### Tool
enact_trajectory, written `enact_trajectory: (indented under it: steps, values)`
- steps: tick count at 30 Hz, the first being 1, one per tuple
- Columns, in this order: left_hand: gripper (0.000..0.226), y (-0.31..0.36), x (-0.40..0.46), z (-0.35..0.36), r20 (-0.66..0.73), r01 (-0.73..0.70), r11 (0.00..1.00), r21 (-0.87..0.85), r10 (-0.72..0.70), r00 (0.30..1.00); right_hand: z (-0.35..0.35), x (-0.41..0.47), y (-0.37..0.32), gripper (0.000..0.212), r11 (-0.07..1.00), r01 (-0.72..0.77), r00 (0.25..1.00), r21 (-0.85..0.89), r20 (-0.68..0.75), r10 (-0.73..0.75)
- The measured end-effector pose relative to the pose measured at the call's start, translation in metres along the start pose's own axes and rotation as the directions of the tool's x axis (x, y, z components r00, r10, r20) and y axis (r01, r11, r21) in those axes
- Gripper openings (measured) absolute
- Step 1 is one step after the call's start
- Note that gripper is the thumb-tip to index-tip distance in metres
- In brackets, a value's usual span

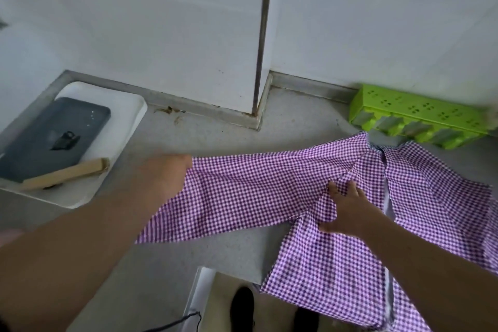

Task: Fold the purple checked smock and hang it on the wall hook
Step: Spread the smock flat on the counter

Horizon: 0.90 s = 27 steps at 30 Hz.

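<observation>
While the purple-and-white checked cotton smock [310, 197] lies spread over the right half of the grey countertop [215, 135], reaching past the counter's near edge, one of its sleeves is stretched out toward the left. The left hand [164, 175] is closed around the end of that sleeve, fingers curled over the cloth and holding it taut just above the surface. The right hand [347, 210] lies flat on the smock where the sleeve meets the body, fingers spread and straight, pressing the fabric down.

In the far left corner of the counter sits a white rectangular plastic tray [126, 127]; on it rest a dark grey flat slab [51, 137] with a small black clip-like object [64, 140] on top, and a pale wooden handle [64, 174] lying across the slab's near edge. Along the far right edge, against the white wall [161, 35], stands a lime-green perforated plastic rack [420, 118], its near corner touching the smock's collar area. Below the counter's near edge, dark shoes [242, 307] show on the floor.
</observation>
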<state>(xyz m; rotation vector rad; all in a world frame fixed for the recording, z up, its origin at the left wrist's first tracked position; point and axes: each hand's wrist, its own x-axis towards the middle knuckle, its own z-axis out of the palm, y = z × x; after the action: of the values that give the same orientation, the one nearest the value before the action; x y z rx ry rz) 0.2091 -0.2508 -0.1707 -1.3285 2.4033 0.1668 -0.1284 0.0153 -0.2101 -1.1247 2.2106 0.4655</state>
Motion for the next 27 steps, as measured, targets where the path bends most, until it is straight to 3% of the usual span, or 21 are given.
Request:
enact_trajectory:
  steps: [2, 4, 7, 9, 11, 13, 15, 19, 21, 24, 27]
  values:
    - [0.030, -0.003, 0.002, -0.013, -0.160, 0.005, 0.987, 0.159, 0.021, 0.987, 0.001, 0.001, 0.000, 0.135, 1.000, -0.007, 1.000, 0.003, 0.004, 0.007]
    - [0.036, 0.006, -0.002, -0.014, -0.249, -0.162, 0.964, 0.213, 0.214, 0.945, 0.002, 0.002, 0.001, 0.135, 1.000, -0.009, 1.000, 0.006, -0.004, 0.009]
    - [0.043, 0.044, -0.020, 0.003, -0.144, -0.578, 0.794, 0.190, 0.604, 0.783, 0.004, 0.001, 0.002, 0.135, 1.000, -0.001, 1.000, 0.005, -0.031, 0.001]
    - [0.054, 0.079, -0.036, 0.017, 0.019, -0.726, 0.678, 0.116, 0.729, 0.684, 0.007, 0.002, 0.003, 0.134, 1.000, 0.012, 0.998, 0.001, -0.064, -0.012]
    - [0.066, 0.108, -0.045, 0.031, 0.188, -0.730, 0.673, 0.119, 0.707, 0.682, 0.009, 0.002, 0.007, 0.133, 0.999, 0.032, 0.995, 0.010, -0.097, -0.031]
    - [0.075, 0.128, -0.047, 0.045, 0.271, -0.661, 0.729, 0.180, 0.609, 0.745, 0.012, 0.002, 0.019, 0.130, 0.997, 0.063, 0.991, 0.040, -0.118, -0.058]
    - [0.080, 0.130, -0.044, 0.048, 0.272, -0.563, 0.791, 0.241, 0.502, 0.821, 0.014, 0.001, 0.025, 0.123, 0.990, 0.129, 0.981, 0.055, -0.155, -0.119]
    - [0.082, 0.148, -0.045, 0.038, 0.229, -0.448, 0.844, 0.293, 0.393, 0.890, 0.028, -0.012, 0.051, 0.106, 0.981, 0.186, 0.962, -0.050, -0.195, -0.192]
    - [0.082, 0.161, -0.046, 0.034, 0.201, -0.525, 0.819, 0.234, 0.487, 0.850, 0.029, -0.012, 0.055, 0.104, 0.981, 0.190, 0.959, -0.048, -0.203, -0.196]
    - [0.085, 0.187, -0.048, 0.039, 0.246, -0.714, 0.667, 0.213, 0.670, 0.700, 0.026, -0.020, 0.050, 0.102, 0.984, 0.180, 0.959, -0.012, -0.220, -0.178]
    - [0.108, 0.203, -0.044, 0.047, 0.300, -0.690, 0.659, 0.301, 0.621, 0.724, 0.031, -0.035, 0.049, 0.100, 0.993, 0.098, 0.957, 0.062, -0.278, -0.077]
